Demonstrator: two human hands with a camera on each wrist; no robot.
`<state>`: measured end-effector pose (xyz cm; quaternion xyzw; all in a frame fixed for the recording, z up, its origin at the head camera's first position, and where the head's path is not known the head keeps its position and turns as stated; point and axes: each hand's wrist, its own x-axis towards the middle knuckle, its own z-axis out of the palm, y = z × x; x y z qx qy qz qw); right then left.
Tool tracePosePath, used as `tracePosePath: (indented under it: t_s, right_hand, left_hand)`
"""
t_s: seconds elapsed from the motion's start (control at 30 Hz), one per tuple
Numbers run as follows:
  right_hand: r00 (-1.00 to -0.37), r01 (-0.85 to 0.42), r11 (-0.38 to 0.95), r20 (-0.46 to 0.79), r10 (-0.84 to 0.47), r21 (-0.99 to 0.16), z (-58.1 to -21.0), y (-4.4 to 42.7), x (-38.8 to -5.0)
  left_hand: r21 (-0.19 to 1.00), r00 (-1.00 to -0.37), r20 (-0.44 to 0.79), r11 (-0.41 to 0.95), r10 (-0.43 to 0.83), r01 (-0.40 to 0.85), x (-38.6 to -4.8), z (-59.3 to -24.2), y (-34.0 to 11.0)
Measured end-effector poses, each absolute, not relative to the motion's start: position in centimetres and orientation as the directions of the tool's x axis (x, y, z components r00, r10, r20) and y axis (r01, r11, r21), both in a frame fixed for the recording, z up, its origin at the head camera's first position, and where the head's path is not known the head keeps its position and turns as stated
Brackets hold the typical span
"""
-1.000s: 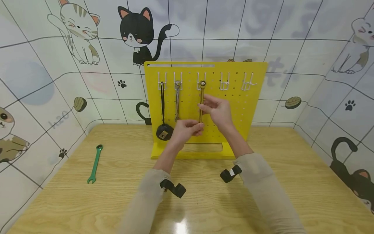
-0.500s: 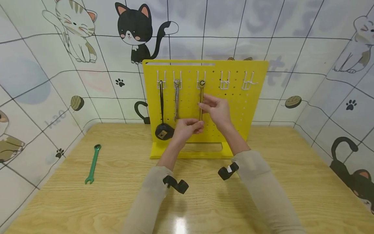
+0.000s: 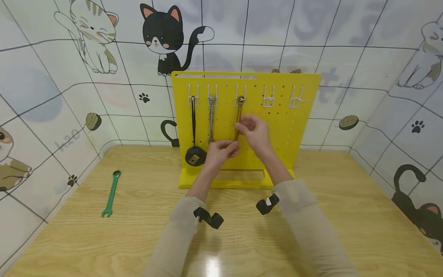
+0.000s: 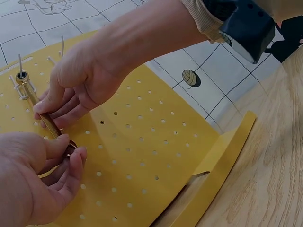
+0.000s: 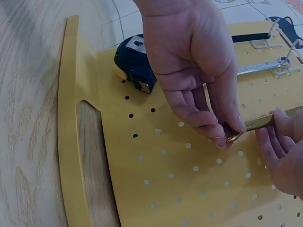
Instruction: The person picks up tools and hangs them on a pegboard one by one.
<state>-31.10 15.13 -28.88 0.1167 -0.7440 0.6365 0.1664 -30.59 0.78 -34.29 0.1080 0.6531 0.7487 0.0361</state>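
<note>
A gold combination wrench (image 3: 239, 110) hangs upright by its ring end at a white hook (image 3: 240, 90) on the yellow pegboard (image 3: 252, 154). My left hand (image 3: 221, 153) pinches its lower end between thumb and fingers; in the left wrist view that hand (image 4: 42, 175) partly covers the open end. Higher on the shaft, my right hand (image 3: 255, 132) pinches the wrench with thumb and fingertips. In the right wrist view the gold wrench (image 5: 259, 123) runs between both hands. To its left hang a silver wrench (image 3: 211, 119) and a black tape measure (image 3: 195, 156) on a strap.
A green combination wrench (image 3: 112, 194) lies on the wooden table (image 3: 145, 231) at the left. Two more white hooks (image 3: 268, 96) stand on the pegboard's right half. Behind it is a wall covering (image 3: 270, 34) with cat drawings.
Both hands keep hold of the gold wrench. Its lower end has shifted slightly left, so it tilts a little more. The right hand has slipped slightly lower on the shaft.
</note>
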Motion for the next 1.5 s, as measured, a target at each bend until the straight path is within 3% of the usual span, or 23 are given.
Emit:
tracePosePath:
  t_s: [0.4, 1.27, 1.5]
  right_hand:
    - [-0.922, -0.353, 0.151, 0.371, 0.109, -0.923, -29.4, 15.3, -31.2]
    - [-0.955, -0.286, 0.149, 0.295, 0.039, -0.946, -29.3, 16.9, -29.3]
    - [-0.955, -0.293, 0.139, 0.297, 0.004, -0.946, -29.3, 17.4, -28.4]
  left_hand:
    - [0.985, -0.977, 0.073, -0.170, 0.202, 0.039, -30.4, -33.9, 1.0]
    - [0.995, -0.975, 0.099, -0.006, 0.198, 0.099, -29.8, -33.7, -0.1]
    - [0.987, -0.976, 0.089, 0.117, 0.197, 0.114, -29.0, -34.3, -0.7]
